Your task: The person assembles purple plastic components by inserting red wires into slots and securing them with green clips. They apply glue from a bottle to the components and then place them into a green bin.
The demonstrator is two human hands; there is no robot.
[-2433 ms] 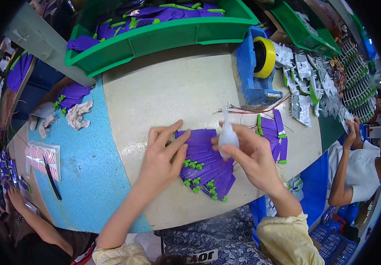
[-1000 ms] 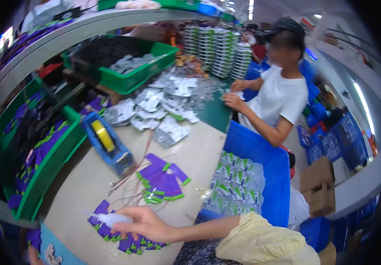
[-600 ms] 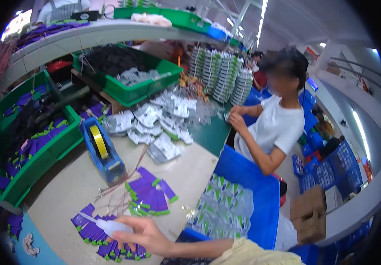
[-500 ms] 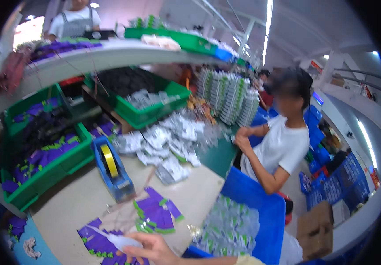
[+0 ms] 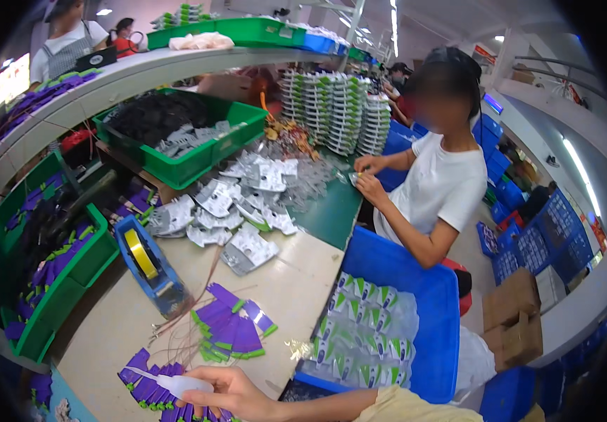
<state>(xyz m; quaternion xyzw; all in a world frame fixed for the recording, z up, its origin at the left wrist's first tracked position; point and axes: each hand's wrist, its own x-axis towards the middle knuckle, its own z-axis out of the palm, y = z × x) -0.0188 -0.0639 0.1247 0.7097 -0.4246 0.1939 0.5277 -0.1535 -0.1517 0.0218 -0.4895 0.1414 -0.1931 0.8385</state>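
Note:
My right hand (image 5: 231,395) comes in from the lower edge, its fingers closed round a white squeeze bottle (image 5: 189,385). The bottle lies tilted, its long thin nozzle pointing left over a row of flat purple pieces with bright green ends (image 5: 150,385). Beyond it, a second fanned-out group of purple pieces (image 5: 227,325) rests on the table, with thin reddish wires (image 5: 189,318) trailing from it. My left hand does not show.
A blue tape dispenser (image 5: 157,271) stands left of centre, near a pile of white-grey plastic housings (image 5: 220,211). Green bins (image 5: 208,158) of parts line the back. On the right, a blue crate (image 5: 435,320) holds bagged green-white items. A co-worker (image 5: 444,176) handles a small part there.
The whole view has shifted, so the bins, dispenser and pile appear further left and higher. My right hand still grips the bottle, with its nozzle over the purple row.

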